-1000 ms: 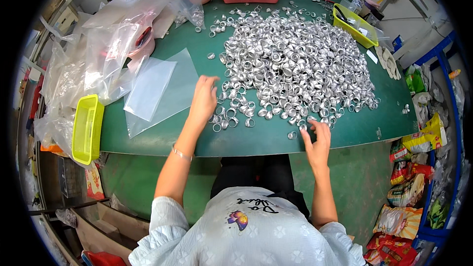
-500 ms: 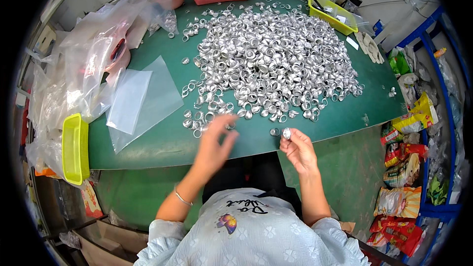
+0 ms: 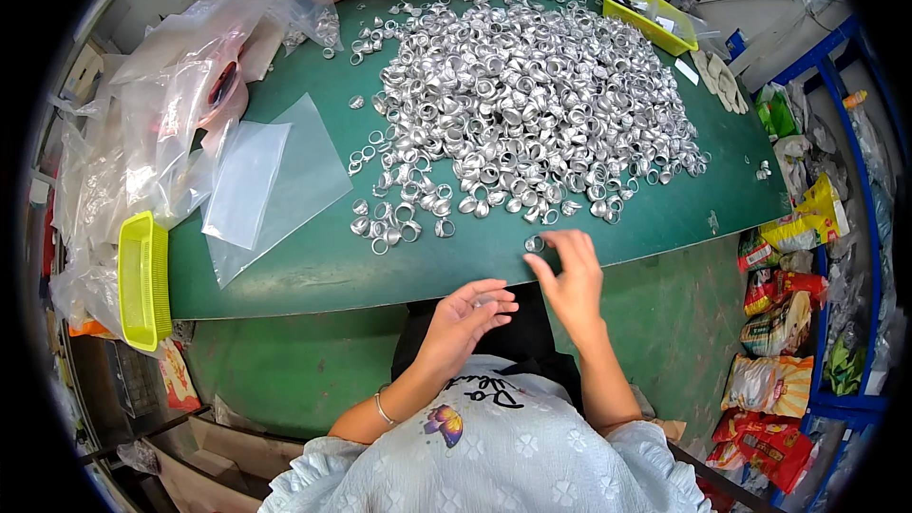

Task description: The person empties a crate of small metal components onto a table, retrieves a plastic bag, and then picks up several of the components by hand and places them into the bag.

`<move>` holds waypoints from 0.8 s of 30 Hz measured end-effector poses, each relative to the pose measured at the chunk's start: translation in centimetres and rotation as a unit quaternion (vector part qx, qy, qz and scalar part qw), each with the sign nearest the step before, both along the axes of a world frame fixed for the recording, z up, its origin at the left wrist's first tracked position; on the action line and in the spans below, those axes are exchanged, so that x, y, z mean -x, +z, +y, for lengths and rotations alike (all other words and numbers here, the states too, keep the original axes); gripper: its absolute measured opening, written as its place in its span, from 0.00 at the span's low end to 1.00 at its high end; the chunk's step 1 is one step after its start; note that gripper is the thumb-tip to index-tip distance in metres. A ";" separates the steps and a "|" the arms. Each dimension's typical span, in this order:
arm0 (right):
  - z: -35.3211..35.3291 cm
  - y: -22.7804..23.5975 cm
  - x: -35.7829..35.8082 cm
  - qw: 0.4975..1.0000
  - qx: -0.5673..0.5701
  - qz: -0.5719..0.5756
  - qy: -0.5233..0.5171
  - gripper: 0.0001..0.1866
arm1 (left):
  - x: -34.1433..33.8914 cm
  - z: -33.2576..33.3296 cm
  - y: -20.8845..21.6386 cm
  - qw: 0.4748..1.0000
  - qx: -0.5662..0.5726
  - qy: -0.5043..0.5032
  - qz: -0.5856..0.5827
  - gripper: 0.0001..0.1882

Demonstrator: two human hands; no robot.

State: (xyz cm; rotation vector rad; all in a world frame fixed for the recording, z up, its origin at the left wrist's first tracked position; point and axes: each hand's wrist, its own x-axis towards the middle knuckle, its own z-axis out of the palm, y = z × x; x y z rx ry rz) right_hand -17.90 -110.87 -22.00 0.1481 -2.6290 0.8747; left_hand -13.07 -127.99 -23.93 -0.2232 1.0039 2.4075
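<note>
a broad, dark green, flat-topped table stretched across the view, its near edge just in front of the person's body. on it lay a wide pile of shiny silver-coloured metal rings. from the pile's middle, flat, translucent plastic sheets lay between eight and nine o'clock, and a long yellow-green plastic basket stood farther out, near eight.

both bare hands were at the near edge. the right hand reached forward, thumb and forefinger parted, nothing visibly gripped. the left hand was drawn in closer to the body, fingers curled inward; a small pale glint showed among them, but whether they grasped a ring could not be told.

smallest of all was a single round silver-coloured metal ring, apart from the pile, which spread at twelve o'clock from it. from the right palm it lay at eleven o'clock, right at the mouth of the thumb-and-forefinger gap; whether skin touched metal was unclear. being round, it showed no clear long axis. the right hand was plainly nearer; the left sat well apart, at seven o'clock from the ring.
</note>
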 end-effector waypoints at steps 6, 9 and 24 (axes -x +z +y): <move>-1.3 -1.1 -1.1 0.990 0.079 0.028 0.109 0.07 | 0.3 0.5 0.7 0.995 -0.036 0.023 -0.090 0.17; -1.3 1.0 -2.2 0.956 0.142 -0.039 0.252 0.05 | 0.9 1.0 0.9 0.989 -0.062 0.036 -0.129 0.16; 3.5 -1.6 2.1 0.972 0.229 -0.050 0.008 0.05 | 1.3 2.1 0.2 0.993 -0.052 -0.036 -0.105 0.18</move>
